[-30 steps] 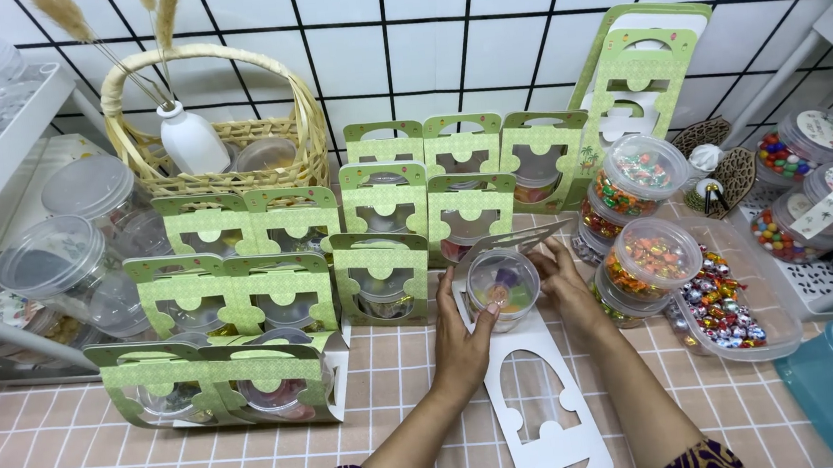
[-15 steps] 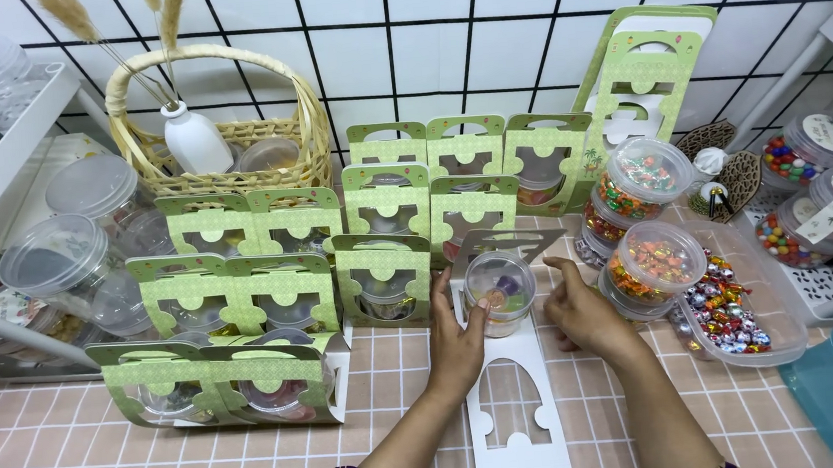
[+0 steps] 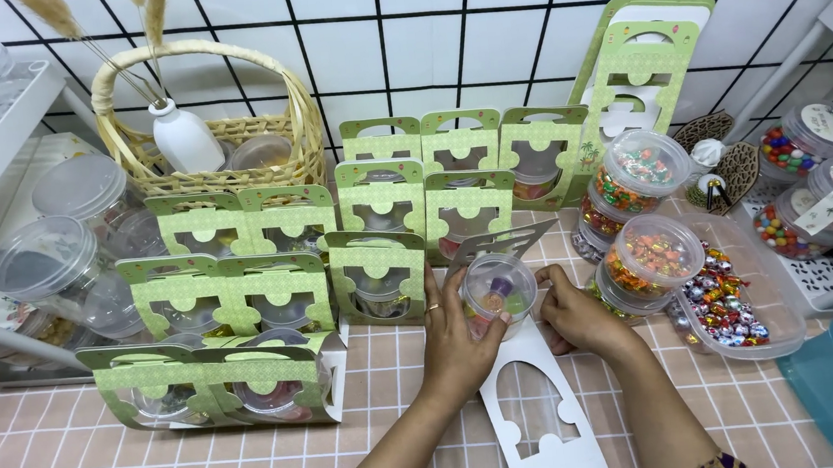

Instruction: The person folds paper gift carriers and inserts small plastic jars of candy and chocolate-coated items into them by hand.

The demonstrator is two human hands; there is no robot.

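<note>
Cardboard first, since it's nearest: a flat white cardboard sleeve (image 3: 542, 409) with cut-out windows lies on the pink tiled worktop (image 3: 45, 467), its far end folded up around a small clear plastic jar (image 3: 498, 292) of sweets. Left hand (image 3: 458, 346) is wrapped around the jar's left side, fingers curled on it, so that one's holding the jar. Right hand (image 3: 572, 313) sits just to the right, fingertips pinching the sleeve edge right beside the jar, narrow grip.

Handling-wise, I'd say the jar is light, hard and a bit slick, with a lid that could pop, so gripping round the body beats squeezing the top. The sleeve looks thin and floppy and would crease easily; best held by the edges near the fold lines.

Further back, finished green sleeved packs (image 3: 379, 267) stand in rows. Right of them are stacked jars of colourful sweets (image 3: 654, 253) and an open tub of wrapped candies (image 3: 729, 302). Farthest back there's a wicker basket (image 3: 229, 160) against the tiled wall.
</note>
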